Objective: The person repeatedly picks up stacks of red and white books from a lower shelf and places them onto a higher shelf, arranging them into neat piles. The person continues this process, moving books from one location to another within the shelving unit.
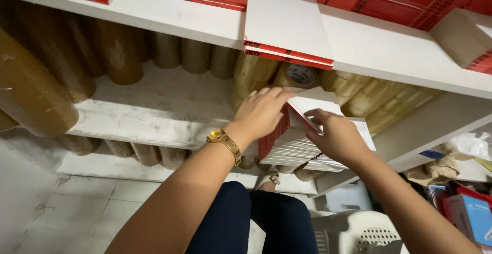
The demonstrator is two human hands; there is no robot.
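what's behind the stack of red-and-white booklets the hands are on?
Behind the booklet stack, rolls of clear tape lie on the middle shelf. The left hand and right hand cover the stack's top; the shelf directly behind it is hidden.

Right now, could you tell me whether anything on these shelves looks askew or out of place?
Yes: one white, red-edged booklet stack overhangs the top shelf edge above both hands, left hand, right hand.

Middle shelf (154,110): stack of thin red-spined booklets (297,149) at its front edge, right of centre.
Behind: brown packing-tape rolls (118,49) along the back.
Above: red-edged white booklet (287,21) overhanging the top shelf (400,54).
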